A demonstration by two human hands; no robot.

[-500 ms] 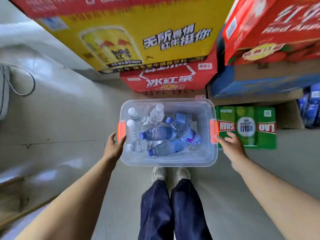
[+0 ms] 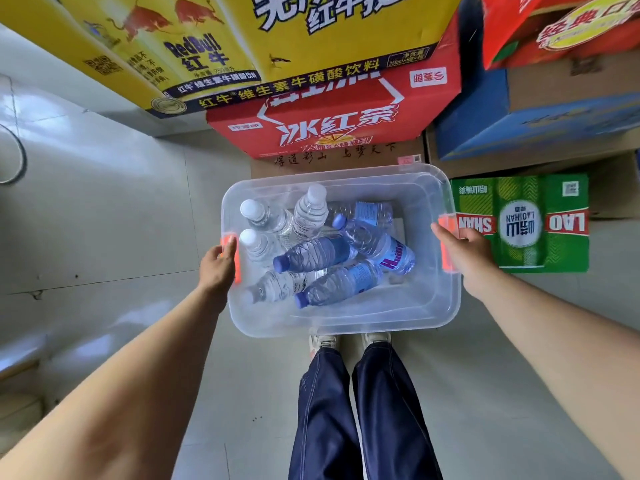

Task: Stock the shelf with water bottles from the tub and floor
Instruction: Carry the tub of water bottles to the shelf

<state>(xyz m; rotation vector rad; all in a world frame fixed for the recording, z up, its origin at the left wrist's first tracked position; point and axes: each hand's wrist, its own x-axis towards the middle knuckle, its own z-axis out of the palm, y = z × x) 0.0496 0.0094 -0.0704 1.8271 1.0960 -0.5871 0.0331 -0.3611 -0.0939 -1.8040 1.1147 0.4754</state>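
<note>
Tub: a clear plastic tub (image 2: 346,317) with orange clip handles at both short ends, held out in front of the person above their shoes (image 2: 323,341); whether its base rests on the floor I cannot tell.
Bottles: several water bottles (image 2: 318,252) lie jumbled inside, white-capped ones towards the left wall, blue-capped ones across the middle and right; none is upright and steady.
Left hand: the left hand (image 2: 218,268) is wrapped onto the left orange handle (image 2: 229,242), fingers curled round the rim there, holding the tub.
Right hand: the right hand (image 2: 464,252) grips the right orange handle (image 2: 448,247) the same way, thumb lying over the rim.
Tub relative to fingers: it hangs between the two hands, each handle right in a grip; the bottles sit loose inside, touching neither hand.
Handling, tub: I judge it fairly heavy with full bottles; thin walls will likely flex, so the two end handles are the sound places to hold, kept level.
Handling, bottles: smooth, round and free to roll, so a tilt would shift the load to one side; each is best taken round the body just below the shoulder, one at a time.
Surroundings: a yellow Red Bull carton (image 2: 277,46) stacked over a red iced-tea carton (image 2: 332,123) straight ahead, a green Laoshan case (image 2: 519,223) on the floor to the right.
Shelf: not in sight from here.
</note>
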